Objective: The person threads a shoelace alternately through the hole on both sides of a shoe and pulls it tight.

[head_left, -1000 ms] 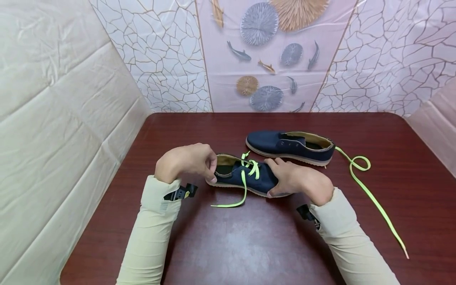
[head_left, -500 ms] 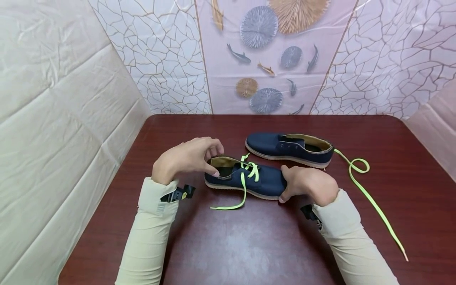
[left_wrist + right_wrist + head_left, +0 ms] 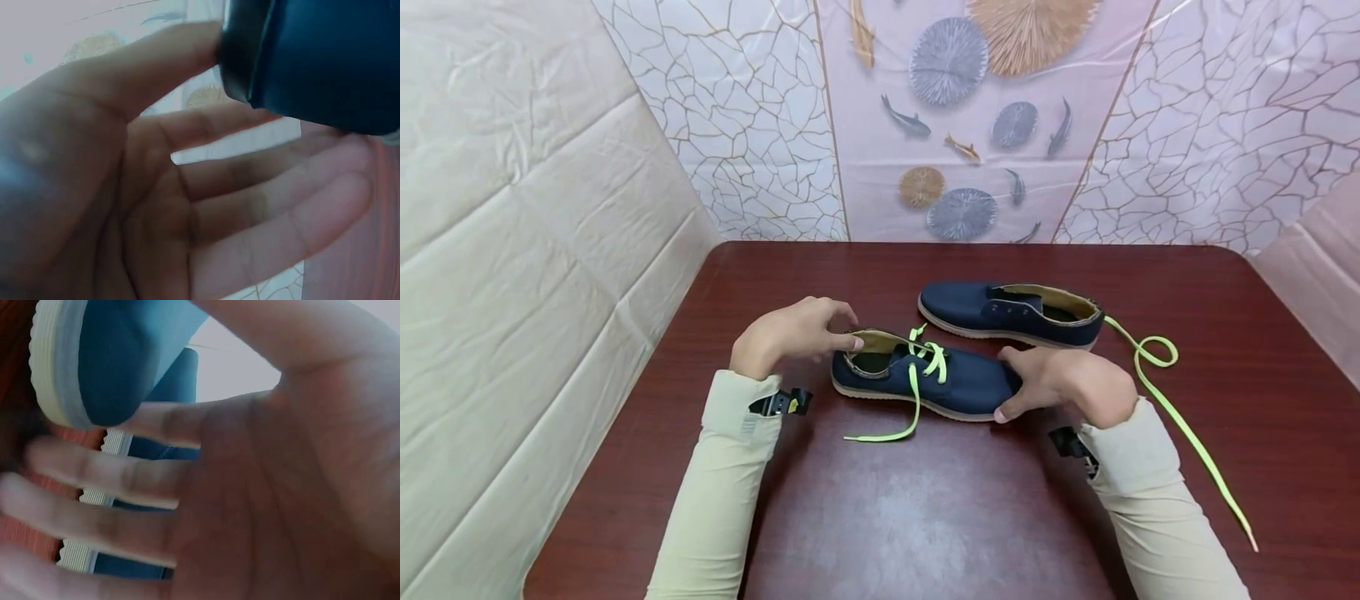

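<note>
A navy shoe [image 3: 973,383] with a tan lining rests on the table, toe to the right. Its neon yellow-green lace [image 3: 937,365] runs through the eyelets, one end lying loose on the tabletop. At the heel, my left hand [image 3: 793,333] has its fingers spread; in the left wrist view the thumb reaches to the heel [image 3: 325,62] and the fingers stretch out below it. My right hand [image 3: 1067,379] is around the toe, thumb on the near side. The right wrist view has the toe [image 3: 115,356] between thumb and extended fingers.
A second navy shoe [image 3: 958,307] stands behind, its visible eyelets unlaced. From its heel another yellow-green lace [image 3: 1195,442] loops and trails to the right. The dark red table [image 3: 895,517] meets a patterned wall covering [image 3: 962,150] at the back.
My right hand has slid right, off the shoe's upper to its toe. My left hand has opened its fingers at the heel. The shoe has hardly moved.
</note>
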Motion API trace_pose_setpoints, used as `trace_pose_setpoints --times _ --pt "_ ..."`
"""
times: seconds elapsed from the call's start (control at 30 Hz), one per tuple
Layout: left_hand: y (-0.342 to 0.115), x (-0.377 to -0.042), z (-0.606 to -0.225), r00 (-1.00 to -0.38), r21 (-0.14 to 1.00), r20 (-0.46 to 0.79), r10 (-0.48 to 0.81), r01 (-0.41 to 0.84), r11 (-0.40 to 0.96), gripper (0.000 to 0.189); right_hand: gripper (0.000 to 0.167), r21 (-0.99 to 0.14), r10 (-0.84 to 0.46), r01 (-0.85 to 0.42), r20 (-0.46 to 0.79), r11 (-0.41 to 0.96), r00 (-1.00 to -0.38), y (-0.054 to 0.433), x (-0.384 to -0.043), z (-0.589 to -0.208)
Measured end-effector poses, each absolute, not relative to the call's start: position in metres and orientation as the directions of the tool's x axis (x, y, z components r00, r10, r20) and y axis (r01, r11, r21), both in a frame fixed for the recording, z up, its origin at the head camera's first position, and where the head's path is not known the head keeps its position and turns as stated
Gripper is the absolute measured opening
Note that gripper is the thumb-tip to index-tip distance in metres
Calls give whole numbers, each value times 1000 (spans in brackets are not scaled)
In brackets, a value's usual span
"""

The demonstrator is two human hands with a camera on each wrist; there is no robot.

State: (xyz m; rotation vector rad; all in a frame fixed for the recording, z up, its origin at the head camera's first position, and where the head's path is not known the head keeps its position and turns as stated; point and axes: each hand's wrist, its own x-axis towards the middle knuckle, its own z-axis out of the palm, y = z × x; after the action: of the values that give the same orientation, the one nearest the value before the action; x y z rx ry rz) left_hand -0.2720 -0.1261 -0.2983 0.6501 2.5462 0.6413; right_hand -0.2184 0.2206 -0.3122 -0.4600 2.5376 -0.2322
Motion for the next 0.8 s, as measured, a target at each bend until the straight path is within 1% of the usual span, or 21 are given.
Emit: trace_pose_setpoints --times 0.13,0.23,0.37,0.43,0.53,0.7,0.8 --pt "-125 -274 -298 -776 543 -373 509 263 798 46 97 -259 -394 -306 -447 916 -803 211 -219 -317" --pt "-123 -274 -299 -764 545 -406 501 238 804 42 97 -258 -400 -314 -435 914 -807 202 -218 -321" --pt "-119 -273 -300 -778 522 -400 483 240 819 36 91 -252 -403 -322 -421 912 -813 194 -218 -325" --pt "-117 -273 -300 -787 508 -395 474 242 826 35 87 -242 -405 -330 -411 912 -817 192 -218 -326" --pt "-115 -273 -300 -788 494 -398 469 247 834 35 85 -237 -403 -331 -410 913 -818 191 -219 -327" --pt "-116 -273 -300 -778 469 -396 487 285 836 35 88 -227 -409 -344 -400 911 -820 192 -219 -327" --pt "-118 -274 -301 -769 473 -382 513 315 823 35 91 -215 -413 -355 -387 910 -824 192 -218 -326"
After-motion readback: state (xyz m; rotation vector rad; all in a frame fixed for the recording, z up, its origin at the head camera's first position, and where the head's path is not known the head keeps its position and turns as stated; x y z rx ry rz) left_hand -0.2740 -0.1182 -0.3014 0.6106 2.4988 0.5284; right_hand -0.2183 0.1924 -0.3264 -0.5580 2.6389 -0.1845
